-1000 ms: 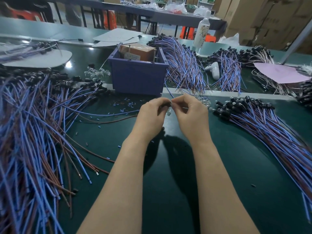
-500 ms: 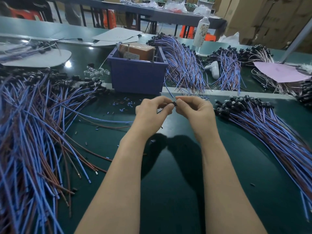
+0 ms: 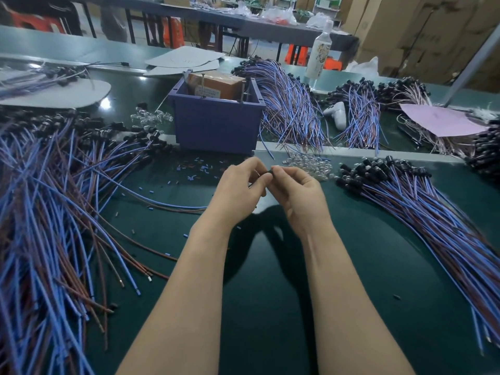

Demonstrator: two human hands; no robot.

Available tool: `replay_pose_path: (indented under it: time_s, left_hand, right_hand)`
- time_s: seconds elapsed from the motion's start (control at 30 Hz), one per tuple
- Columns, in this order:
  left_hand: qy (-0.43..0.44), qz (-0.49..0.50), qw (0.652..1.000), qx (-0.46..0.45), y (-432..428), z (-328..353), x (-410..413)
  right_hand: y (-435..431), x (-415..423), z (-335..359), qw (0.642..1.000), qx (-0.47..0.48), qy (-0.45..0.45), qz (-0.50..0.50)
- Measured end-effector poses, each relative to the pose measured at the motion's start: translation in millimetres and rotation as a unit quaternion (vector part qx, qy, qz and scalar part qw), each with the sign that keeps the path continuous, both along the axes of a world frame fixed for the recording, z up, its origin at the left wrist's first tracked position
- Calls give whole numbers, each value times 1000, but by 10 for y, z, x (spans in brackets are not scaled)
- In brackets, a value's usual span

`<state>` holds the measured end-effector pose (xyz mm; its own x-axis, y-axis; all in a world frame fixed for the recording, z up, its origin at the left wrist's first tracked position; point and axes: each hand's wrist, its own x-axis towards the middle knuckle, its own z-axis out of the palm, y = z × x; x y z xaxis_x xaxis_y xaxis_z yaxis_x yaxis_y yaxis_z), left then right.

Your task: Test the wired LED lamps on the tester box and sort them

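Both hands meet above the middle of the dark green surface [image 3: 270, 307], fingertips nearly touching. The left hand [image 3: 238, 190] and the right hand [image 3: 300, 196] each pinch, thumb against curled fingers, the small black head of a wired lamp [image 3: 268, 173]. The head is mostly hidden by the fingers, so this is probably a lamp holder, but I cannot be sure. A blue and a brown wire [image 3: 173, 206] trail from under the left hand toward nine o'clock and lie on the surface.

At twelve o'clock from the hands stands the purple bin [image 3: 216, 128], with a brown box [image 3: 216, 83] inside it and two thin metal pins upright at its top. A broad pile of wired lamps [image 3: 40, 212] fans out at nine o'clock, black heads toward the bin. A second, neater bundle [image 3: 433, 212] lies at three o'clock, heads toward the hands. Just beyond the right hand, at one o'clock, sits a small heap of clear bulbs [image 3: 308, 163]. Tiny blue offcuts [image 3: 194, 169] are scattered at eleven o'clock, in front of the bin.
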<state>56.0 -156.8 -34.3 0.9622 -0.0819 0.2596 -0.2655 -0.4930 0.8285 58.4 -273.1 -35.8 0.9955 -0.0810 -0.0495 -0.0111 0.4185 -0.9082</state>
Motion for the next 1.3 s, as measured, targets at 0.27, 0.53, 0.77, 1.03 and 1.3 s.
replay_pose_path:
  time_s: [0.27,0.53,0.77,1.03,1.3]
  left_hand:
    - [-36,47,997,48,-81,111,-20]
    - [-120,138,983,21,-52,92,-21]
    - [333,-141,926,-113,-218,147,-104]
    - [78,43,706,-703,158,147,74]
    - [29,103,852,-512,-20,120,61]
  right_hand:
    - [-47,5,68,998,-56,-19,6]
    - [-192,41,87,970,-68,-12,-234]
    - [-385,42,120,928,221,77,-290]
    - [-579,110,39,896,-30,103,-431]
    - [-176,-79,199,811,-374,-173,-416]
